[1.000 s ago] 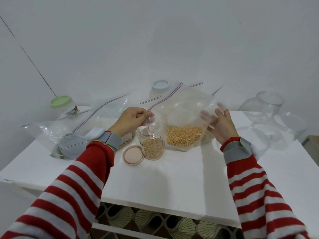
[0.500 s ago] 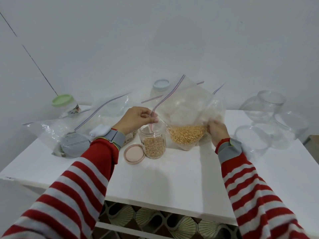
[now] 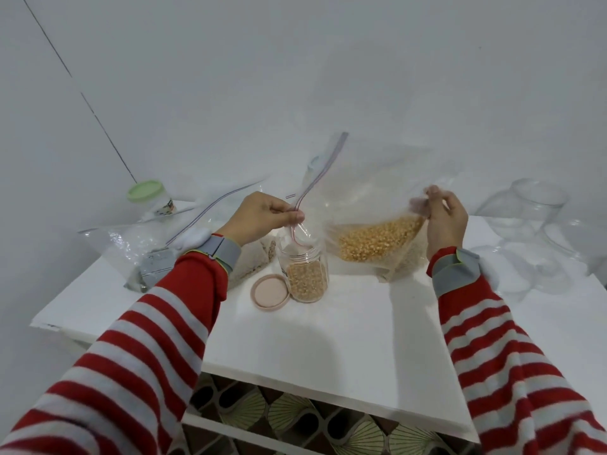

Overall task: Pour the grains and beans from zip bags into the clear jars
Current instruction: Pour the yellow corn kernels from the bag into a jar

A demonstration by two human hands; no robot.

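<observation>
A clear zip bag [image 3: 368, 198] holding yellow corn kernels [image 3: 377, 239] hangs tilted between my hands above the white table [image 3: 345, 343]. My left hand [image 3: 262, 218] pinches the bag's open zip edge right over the mouth of a small clear jar [image 3: 305, 274] that is partly filled with the same kernels. My right hand [image 3: 443, 218] grips the bag's bottom corner and holds it raised. The jar's pink lid [image 3: 270, 292] lies flat beside the jar on its left.
Other zip bags [image 3: 144, 244] lie at the left, with a green-lidded jar [image 3: 147, 197] behind them. Another bag of pale grain [image 3: 402, 262] sits under the held bag. Empty glass jars [image 3: 532, 211] crowd the right end. A wall stands close behind.
My right hand has lifted the bag's bottom corner higher, so the kernels have slid toward the zip end. The left hand stays at the jar mouth.
</observation>
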